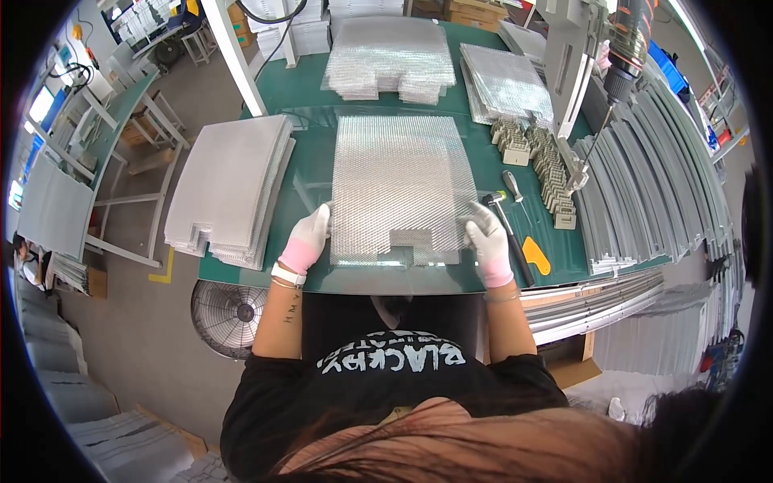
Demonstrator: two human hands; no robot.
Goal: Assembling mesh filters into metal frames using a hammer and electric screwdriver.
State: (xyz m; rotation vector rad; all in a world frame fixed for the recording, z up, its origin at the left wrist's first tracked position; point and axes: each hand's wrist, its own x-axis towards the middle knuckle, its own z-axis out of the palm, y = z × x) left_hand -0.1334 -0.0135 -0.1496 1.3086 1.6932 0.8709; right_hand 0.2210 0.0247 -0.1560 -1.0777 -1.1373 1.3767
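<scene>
In front of me lies a silvery metal mesh sheet (403, 177) with a rectangular notch in its near edge. More mesh shows under it at the right and through the notch. My left hand (310, 233), in a white glove with a pink cuff, is closed on the sheet's left edge near the front corner. On the opposite edge, my right hand (489, 241), gloved the same way, pinches the side with thumb and fingers; its fingertips are slightly blurred. Both hands are low over the green table (302, 173).
Notched sheets are stacked at left (229, 181); mesh stacks stand at the back (390, 56) and back right (507, 80). Right of my hand lie a hammer (515, 241), a screwdriver (515, 191), a yellow scraper (535, 256) and beige blocks (551, 177). A power driver (624, 72) hangs above grey strips (644, 185).
</scene>
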